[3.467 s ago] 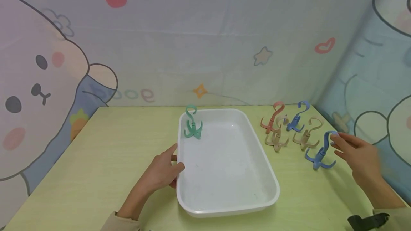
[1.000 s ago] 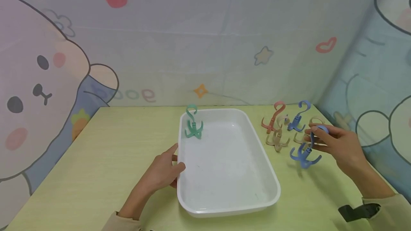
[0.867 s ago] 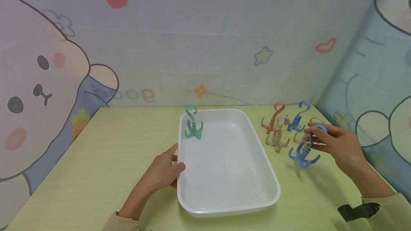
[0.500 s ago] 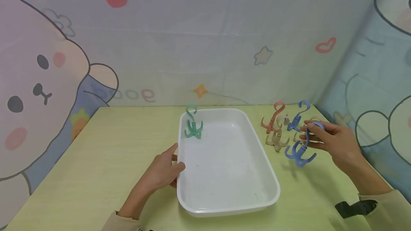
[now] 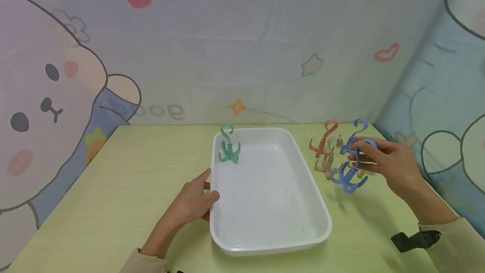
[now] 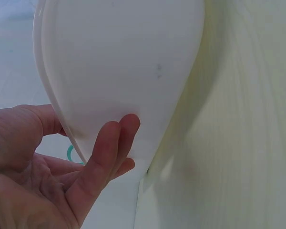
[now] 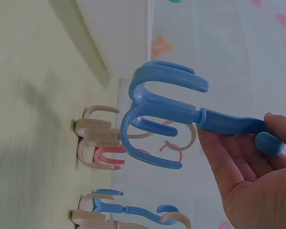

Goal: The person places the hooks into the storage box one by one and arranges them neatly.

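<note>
My right hand point(image 5: 398, 165) pinches a blue four-pronged rotating hook point(image 5: 348, 180) by its curved top. The hook hangs above the table right of the white tray point(image 5: 270, 245), its prongs low and pointing up; the right wrist view shows thumb and fingers point(image 7: 257, 157) on its stem. My left hand point(image 5: 193, 199) grips the tray's left rim, thumb over the edge. From the left wrist view, the other fingers point(image 6: 107, 148) lie against the tray's outer wall. A green hook point(image 5: 229, 155) of the same kind stands inside the tray's far left corner.
Behind the held hook stand a red hook point(image 5: 322, 144), a beige hook point(image 5: 326, 164) and another blue hook point(image 5: 349, 143). My right hand partly hides a second beige hook point(image 5: 367, 172). A patterned cloth point(image 5: 265, 54) backs the pale table point(image 5: 132, 188).
My right hand has lifted the blue hook off the table and carried it left towards the tray, covering much of one beige hook. The left hand keeps its grip on the tray.
</note>
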Demonstrator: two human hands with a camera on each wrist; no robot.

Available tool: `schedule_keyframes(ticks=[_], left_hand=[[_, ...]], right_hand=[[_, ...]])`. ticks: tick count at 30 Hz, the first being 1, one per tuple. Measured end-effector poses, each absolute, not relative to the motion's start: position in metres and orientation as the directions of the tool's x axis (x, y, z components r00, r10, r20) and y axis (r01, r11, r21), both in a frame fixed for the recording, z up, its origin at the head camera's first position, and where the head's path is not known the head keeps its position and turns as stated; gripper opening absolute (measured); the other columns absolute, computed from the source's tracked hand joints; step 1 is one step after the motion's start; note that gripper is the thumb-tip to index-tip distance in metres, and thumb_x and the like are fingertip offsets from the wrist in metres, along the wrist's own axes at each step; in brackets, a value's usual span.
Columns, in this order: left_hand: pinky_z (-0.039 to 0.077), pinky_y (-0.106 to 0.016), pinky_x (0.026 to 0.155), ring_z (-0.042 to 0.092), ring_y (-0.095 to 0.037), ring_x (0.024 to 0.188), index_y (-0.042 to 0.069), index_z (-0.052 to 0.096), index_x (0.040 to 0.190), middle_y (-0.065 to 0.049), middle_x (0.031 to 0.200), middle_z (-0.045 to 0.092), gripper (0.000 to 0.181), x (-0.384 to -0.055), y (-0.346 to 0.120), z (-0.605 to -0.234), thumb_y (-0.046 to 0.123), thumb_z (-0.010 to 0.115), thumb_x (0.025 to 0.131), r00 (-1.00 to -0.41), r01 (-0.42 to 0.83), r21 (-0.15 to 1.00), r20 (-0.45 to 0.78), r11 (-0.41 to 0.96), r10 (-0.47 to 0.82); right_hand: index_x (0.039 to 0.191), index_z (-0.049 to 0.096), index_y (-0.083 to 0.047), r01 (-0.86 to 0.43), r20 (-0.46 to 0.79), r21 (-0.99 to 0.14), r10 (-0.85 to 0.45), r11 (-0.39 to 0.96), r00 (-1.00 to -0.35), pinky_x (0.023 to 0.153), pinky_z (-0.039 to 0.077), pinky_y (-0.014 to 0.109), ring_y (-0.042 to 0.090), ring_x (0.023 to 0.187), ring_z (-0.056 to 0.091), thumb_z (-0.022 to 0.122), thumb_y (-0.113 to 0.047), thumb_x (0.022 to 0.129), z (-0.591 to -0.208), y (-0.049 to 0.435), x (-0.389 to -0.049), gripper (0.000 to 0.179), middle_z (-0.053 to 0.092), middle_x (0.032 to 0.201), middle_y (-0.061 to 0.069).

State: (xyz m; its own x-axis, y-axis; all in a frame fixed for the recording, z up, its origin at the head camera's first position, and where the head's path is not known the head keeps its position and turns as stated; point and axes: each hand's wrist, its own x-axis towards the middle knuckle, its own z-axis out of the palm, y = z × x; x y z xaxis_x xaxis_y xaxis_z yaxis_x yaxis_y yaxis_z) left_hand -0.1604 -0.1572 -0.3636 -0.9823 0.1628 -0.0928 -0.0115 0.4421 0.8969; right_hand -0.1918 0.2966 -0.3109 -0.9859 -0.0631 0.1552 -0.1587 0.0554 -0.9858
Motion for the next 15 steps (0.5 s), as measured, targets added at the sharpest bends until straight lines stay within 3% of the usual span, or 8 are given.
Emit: schedule_keyframes(ticks=[6, 15], left_hand=[[0.066, -0.039, 0.054, 0.076, -0.025, 0.066, 0.015, 0.04, 0.162, -0.025, 0.129, 0.067, 0.072, -0.16, -0.157, -0.364, 0.005, 0.055, 0.093, -0.982, -0.011, 0.897, -0.092, 0.441, 0.163], [0.066, -0.039, 0.054, 0.076, -0.025, 0.066, 0.016, 0.042, 0.161, -0.025, 0.129, 0.067, 0.071, -0.16, -0.157, -0.364, 0.005, 0.055, 0.092, -0.982, -0.012, 0.896, -0.094, 0.444, 0.162]], right_hand=[[0.11, 0.08, -0.016, -0.134, 0.13, -0.99, -0.077, 0.053, -0.989, 0.077, 0.068, 0.03, 0.014, 0.088, 0.081, 0.067, -0.019, 0.104, -0.305, 0.292, -0.195, 0.015, 0.082, 0.098, -0.004], [0.109, 0.081, -0.023, -0.139, 0.13, -0.987, -0.097, 0.084, -0.987, 0.077, 0.067, 0.029, 0.011, 0.088, 0.08, 0.067, -0.019, 0.104, -0.299, 0.284, -0.197, 0.016, 0.082, 0.099, -0.004]])
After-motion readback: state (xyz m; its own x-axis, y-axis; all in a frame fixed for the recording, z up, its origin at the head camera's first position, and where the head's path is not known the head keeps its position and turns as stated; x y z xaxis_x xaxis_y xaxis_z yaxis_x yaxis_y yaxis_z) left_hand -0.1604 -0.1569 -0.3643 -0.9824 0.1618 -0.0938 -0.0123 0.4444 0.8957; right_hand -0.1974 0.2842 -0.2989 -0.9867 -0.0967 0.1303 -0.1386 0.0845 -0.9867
